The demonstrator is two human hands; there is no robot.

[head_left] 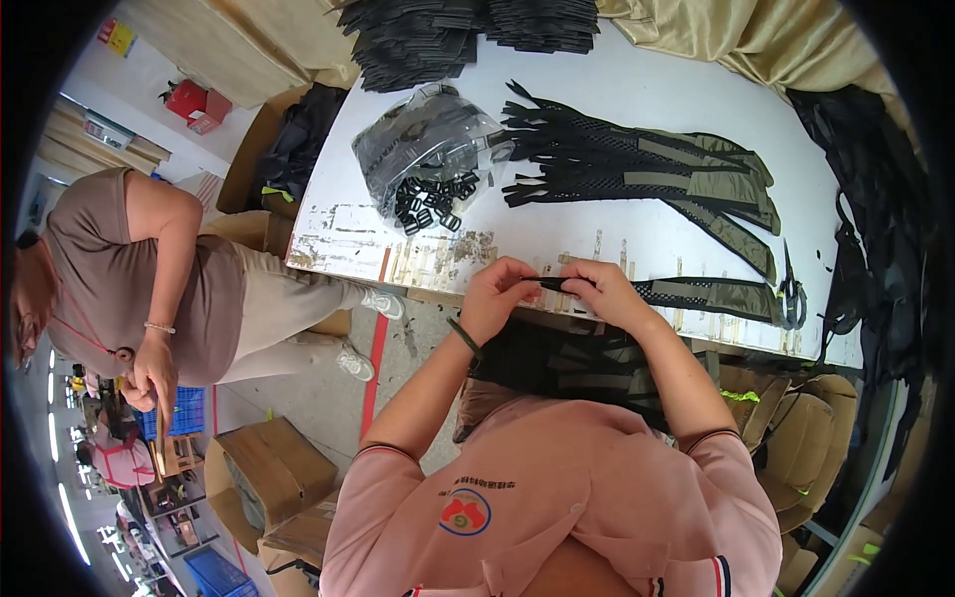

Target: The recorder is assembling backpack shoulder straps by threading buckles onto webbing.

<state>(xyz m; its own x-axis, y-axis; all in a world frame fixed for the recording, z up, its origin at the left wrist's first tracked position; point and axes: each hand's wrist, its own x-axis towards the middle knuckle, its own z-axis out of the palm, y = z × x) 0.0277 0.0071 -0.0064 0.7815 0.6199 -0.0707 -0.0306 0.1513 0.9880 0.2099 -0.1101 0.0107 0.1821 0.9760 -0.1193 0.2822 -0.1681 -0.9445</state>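
At the table's near edge, my left hand [499,296] and my right hand [603,290] pinch a black webbing strap [553,286] between them. Its other end runs right from under my right hand into an olive and black mesh shoulder strap [708,296] lying along the edge. Whether a small buckle sits in my fingers cannot be seen. Beyond my hands lies a fanned pile of similar shoulder straps [647,179]. To its left, black plastic buckles [426,206] spill from a clear plastic bag [418,139].
Scissors [791,294] lie at the table's right side. Stacks of black flat pieces [413,40] stand at the far edge. Black straps and fabric [865,219] hang at the right. Another person [149,269] stands on the left, near open cardboard boxes [269,478].
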